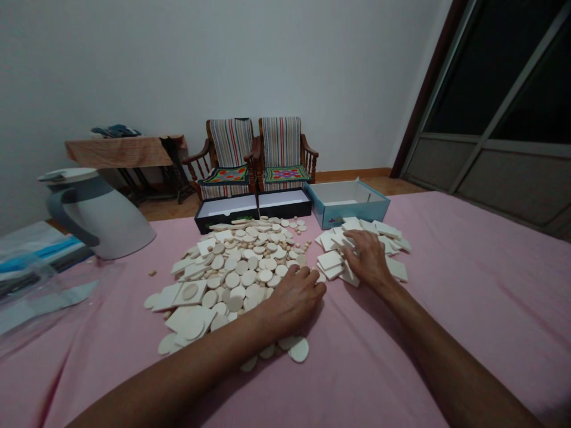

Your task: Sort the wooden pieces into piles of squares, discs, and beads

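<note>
A wide heap of pale wooden discs point(248, 277), mixed with small beads and some flat pieces, spreads over the pink cloth. My left hand point(294, 300) rests at the right edge of this heap, its fingers curled down and close together. What lies under those fingertips is hidden. To the right is a smaller pile of pale square wooden tiles point(330, 261). My right hand point(368, 257) lies over that pile from the near side, thumb and fingers apart and touching the tiles. It covers some of them.
Behind the heaps stand two black trays point(227, 213) with white insides and a light blue box point(352, 211). A white-grey jug point(111, 217) and clear plastic packaging point(44, 279) occupy the left side. Two wooden armchairs point(281, 142) stand beyond the pink-covered surface point(468, 279).
</note>
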Tool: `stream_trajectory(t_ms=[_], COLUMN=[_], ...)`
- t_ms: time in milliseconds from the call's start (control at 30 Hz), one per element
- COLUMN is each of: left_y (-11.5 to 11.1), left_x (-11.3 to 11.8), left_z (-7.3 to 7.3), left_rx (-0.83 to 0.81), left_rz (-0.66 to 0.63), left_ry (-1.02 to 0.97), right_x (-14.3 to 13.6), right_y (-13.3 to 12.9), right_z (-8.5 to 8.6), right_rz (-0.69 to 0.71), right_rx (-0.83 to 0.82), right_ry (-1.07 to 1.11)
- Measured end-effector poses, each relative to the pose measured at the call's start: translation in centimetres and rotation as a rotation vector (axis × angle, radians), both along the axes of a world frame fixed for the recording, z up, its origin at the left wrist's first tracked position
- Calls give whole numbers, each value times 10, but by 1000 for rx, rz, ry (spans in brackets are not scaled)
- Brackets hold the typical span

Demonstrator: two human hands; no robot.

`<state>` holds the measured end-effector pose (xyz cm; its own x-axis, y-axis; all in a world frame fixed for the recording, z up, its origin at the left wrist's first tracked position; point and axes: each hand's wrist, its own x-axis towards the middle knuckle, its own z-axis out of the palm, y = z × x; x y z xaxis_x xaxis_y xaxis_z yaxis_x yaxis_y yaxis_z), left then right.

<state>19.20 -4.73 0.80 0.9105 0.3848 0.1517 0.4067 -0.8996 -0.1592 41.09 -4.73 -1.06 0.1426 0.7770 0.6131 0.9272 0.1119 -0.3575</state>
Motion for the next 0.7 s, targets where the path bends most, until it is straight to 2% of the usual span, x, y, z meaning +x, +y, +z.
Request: stream_trajectory(t_ms=[100, 167, 233, 300, 400, 500, 600, 700], left_y=[7, 12, 15, 17, 16, 13, 10, 12], left_x=[-12, -21, -28, -34, -37, -35, -28, -18], left_z=[4, 4, 2, -1, -1, 2, 7, 10], left_rx=[-30, -36, -32, -35, -48, -53, -86, -122], left_rz=[84, 126, 146, 153, 171, 72, -94, -151], left_ry=[10, 9, 4, 2, -13, -34, -36, -23], right_x=[-14, -29, -46, -59, -71, -77, -83, -88], right_y=[3, 14, 36, 67, 120, 160, 181, 190], right_z=[15, 26, 33, 34, 26, 14, 3, -7], right_rz=[107, 212, 255, 215, 157, 124, 93, 47], right_rx=[53, 38, -74, -241, -375, -444, -494, -525], right_ry=[27, 13, -43, -116, -151, -172, -196, -207])
